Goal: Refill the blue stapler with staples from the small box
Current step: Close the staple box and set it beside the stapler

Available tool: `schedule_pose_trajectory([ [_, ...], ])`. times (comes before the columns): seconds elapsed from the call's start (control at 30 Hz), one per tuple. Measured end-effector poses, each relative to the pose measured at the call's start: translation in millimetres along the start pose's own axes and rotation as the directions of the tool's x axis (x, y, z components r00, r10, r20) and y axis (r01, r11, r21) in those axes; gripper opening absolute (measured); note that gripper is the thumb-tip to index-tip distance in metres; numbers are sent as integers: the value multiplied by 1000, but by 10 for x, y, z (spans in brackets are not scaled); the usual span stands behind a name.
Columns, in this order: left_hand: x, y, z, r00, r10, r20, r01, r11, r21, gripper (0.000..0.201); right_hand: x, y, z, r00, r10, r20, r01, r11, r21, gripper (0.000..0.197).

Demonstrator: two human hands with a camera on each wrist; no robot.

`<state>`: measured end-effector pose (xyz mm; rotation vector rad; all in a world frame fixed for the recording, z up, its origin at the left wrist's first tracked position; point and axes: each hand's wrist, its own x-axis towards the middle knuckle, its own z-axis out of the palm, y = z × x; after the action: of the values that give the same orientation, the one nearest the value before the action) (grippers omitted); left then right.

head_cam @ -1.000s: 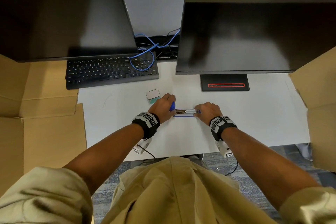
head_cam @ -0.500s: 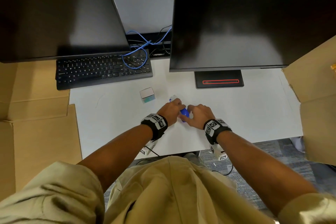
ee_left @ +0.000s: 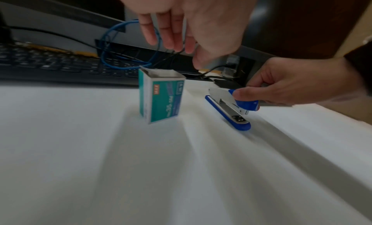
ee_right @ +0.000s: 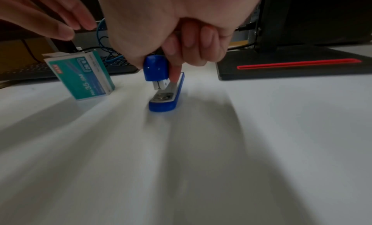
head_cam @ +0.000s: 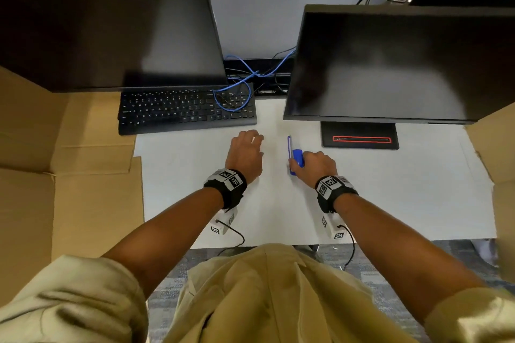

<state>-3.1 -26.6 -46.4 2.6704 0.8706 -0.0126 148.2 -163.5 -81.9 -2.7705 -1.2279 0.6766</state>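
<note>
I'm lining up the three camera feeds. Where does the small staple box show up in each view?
Head: not visible, hidden under the left hand.
Left wrist: staple box upright at centre, top open, below the fingers.
Right wrist: at left, tilted by the lens.
Shared landmark: the blue stapler, to the box's right.

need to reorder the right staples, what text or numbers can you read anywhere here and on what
"MAX": red label on the staple box, read sideways.
"No.35-5M": large print on the box face, last characters uncertain.
Framed number at the box's top corner: too blurred.
Keyboard keys: too small.
Wrist-band markers: patterns, no words.
</note>
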Motion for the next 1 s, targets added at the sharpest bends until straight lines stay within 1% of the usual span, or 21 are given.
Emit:
schedule_pose_trajectory([
  [0.07, 1, -110, -34, 996, -92, -12, 91, 996, -10, 47, 80, -22, -75, 999, 15, -33, -16, 999, -40, 55],
  [0.13, 8, -215, -38, 984, -178, 24, 178, 984, -30, 47, 131, -42, -125, 997, 34, -65, -38, 998, -54, 59],
  [0.2, 23, -287, -43, 964, -253, 75, 258, 964, -63, 40, 143, -71, -154, 994, 45, -97, -49, 998, -41, 62],
  [0.27, 36, -315, -51, 956, -275, 103, 283, 956, -75, 29, 113, -101, -163, 993, 33, -117, -37, 999, -27, 63],
  [0.3, 40, -322, -46, 957, -270, 108, 279, 957, -79, 24, 92, -117, -153, 992, 15, -127, -18, 1000, -21, 63],
  [0.37, 35, -325, -32, 959, -259, 112, 270, 958, -94, 22, 46, -153, -126, 989, -35, -146, 34, 999, -4, 60],
  [0.47, 24, -315, 9, 962, -229, 148, 244, 965, -91, 29, -16, -212, -90, 985, -104, -140, 108, 994, 18, 50],
  [0.53, 17, -279, 27, 967, -184, 179, 196, 979, -57, 31, -60, -262, -84, 982, -150, -118, 157, 986, 51, 42],
  [0.67, -11, -189, 29, 967, -62, 245, 45, 996, 75, 33, -108, -349, -53, 958, -280, -67, 285, 955, 80, 32],
  [0.77, 8, -153, 7, 954, -47, 297, 4, 989, 145, 31, -101, -433, -27, 927, -373, -39, 374, 926, 38, 29],
  [0.87, 45, -99, -63, 930, -54, 364, -21, 980, 199, 28, -77, -533, -8, 916, -398, -40, 399, 917, 23, 28],
  [1.0, 87, -12, -163, 902, -1, 431, -122, 958, 258, 28, -35, -617, -6, 927, -370, -62, 372, 928, 21, 26],
])
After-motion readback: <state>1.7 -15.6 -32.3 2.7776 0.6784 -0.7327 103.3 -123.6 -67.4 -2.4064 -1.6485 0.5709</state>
